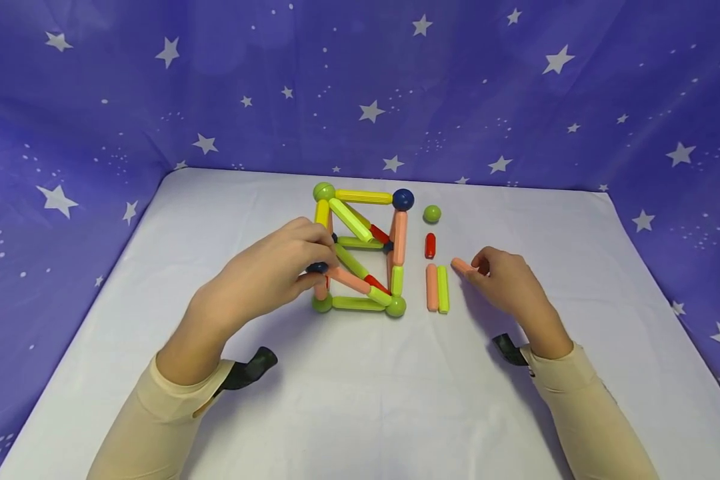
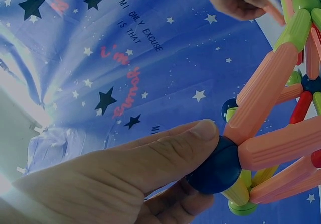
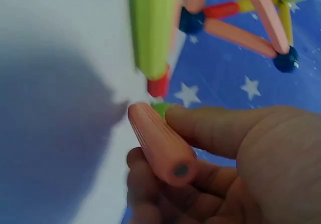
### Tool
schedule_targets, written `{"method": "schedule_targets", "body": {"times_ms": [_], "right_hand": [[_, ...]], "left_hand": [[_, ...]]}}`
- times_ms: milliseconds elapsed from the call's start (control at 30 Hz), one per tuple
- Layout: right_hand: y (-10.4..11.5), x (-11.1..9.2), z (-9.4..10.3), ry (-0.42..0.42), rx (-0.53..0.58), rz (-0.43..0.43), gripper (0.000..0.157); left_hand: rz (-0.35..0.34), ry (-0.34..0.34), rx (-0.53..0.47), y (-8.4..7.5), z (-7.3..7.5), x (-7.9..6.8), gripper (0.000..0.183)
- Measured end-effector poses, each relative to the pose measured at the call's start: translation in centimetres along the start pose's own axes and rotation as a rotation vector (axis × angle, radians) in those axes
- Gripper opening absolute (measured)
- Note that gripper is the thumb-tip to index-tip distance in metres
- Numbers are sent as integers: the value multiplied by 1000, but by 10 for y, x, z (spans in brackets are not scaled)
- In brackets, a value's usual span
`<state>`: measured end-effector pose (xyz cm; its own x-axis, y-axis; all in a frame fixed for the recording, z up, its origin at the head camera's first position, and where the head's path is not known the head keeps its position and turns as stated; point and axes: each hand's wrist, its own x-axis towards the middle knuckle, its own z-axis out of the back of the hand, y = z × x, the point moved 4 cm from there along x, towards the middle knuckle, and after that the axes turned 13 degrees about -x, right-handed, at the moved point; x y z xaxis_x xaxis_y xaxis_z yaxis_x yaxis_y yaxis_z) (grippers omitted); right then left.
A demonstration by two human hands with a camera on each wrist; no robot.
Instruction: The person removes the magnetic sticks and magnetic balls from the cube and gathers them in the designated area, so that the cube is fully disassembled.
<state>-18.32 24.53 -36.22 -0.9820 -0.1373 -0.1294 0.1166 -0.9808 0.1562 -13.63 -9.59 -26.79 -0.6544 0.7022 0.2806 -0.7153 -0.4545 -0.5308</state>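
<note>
A frame of magnetic rods and balls stands mid-table, its corners joined by green balls [image 1: 397, 307] and dark blue balls [image 1: 403, 199]. My left hand [image 1: 276, 267] pinches the dark blue ball [image 2: 216, 168] at the frame's near left corner, between thumb and fingers. Two salmon rods run from that ball in the left wrist view. Right of the frame, my right hand [image 1: 507, 280] holds a salmon magnetic rod [image 3: 159, 143] between thumb and fingers; a dark magnet shows in its end. The held rod is apart from the frame.
Between the frame and my right hand lie a salmon rod [image 1: 432, 288], a yellow-green rod [image 1: 443, 289], a short red rod [image 1: 430, 246] and a loose green ball [image 1: 432, 213]. A purple star-patterned cloth [image 1: 312, 87] rises behind the white table [image 1: 360, 400].
</note>
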Motion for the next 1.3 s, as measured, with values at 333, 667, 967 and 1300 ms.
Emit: {"method": "schedule_targets", "body": {"times_ms": [333, 667, 967, 1300], "right_hand": [[-2, 6, -25, 253, 163, -90, 28], [4, 3, -22, 329, 170, -87, 32], [43, -8, 16, -151, 113, 34, 21], [150, 3, 36, -296, 208, 462, 49]], "left_hand": [[-1, -1, 3, 0, 0, 0, 18], [20, 4, 5, -1, 0, 0, 19], [3, -2, 13, -1, 0, 2, 18], [-17, -14, 18, -1, -1, 1, 17]]}}
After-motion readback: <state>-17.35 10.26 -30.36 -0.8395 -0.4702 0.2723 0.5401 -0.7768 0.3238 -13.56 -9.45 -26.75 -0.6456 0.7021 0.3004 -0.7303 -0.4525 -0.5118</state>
